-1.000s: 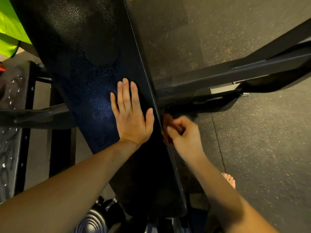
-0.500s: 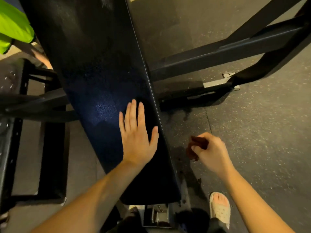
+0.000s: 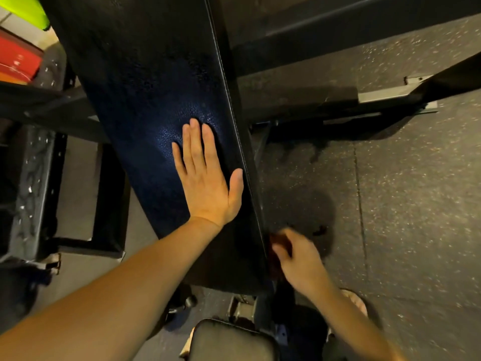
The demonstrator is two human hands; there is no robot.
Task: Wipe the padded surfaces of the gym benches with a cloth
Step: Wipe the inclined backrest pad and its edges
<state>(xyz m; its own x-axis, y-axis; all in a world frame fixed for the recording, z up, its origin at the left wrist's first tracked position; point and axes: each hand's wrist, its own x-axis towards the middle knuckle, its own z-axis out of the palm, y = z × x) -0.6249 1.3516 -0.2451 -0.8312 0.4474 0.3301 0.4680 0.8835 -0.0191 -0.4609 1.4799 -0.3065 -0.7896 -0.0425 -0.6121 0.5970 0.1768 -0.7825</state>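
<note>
I take the bench pad (image 3: 145, 87) as my landmark and read across from its left.

Far left of the pad, at the upper corner, I see a yellow-green object (image 3: 23, 9) and below it a red object (image 3: 15, 61). Just left of the pad stands a black metal frame (image 3: 104, 204), with pale floor showing inside it.

The pad itself runs from the top of the view down toward me, slightly slanted. Its cover is black and pebbled, with a bluish sheen near the middle. My left hand (image 3: 205, 183) lies flat on it, fingers straight and close together, thumb spread toward the pad's right edge. That edge carries a stitched seam, and the thumb tip sits just beside it.

Against the pad's right side, close to its near end, my right hand (image 3: 299, 259) grips the cloth (image 3: 279, 242), a dark reddish-brown wad. The hand is blurred, so I cannot make out each finger.

Right of the pad lies the speckled rubber floor (image 3: 416, 204), crossed by a seam line. Black frame beams (image 3: 338, 100) run off from the pad toward the upper right, leaving open floor beside the right hand. Near the pad's near end a second pad (image 3: 229, 342) shows at the bottom, and a sandalled foot (image 3: 356, 300) stands to its right.
</note>
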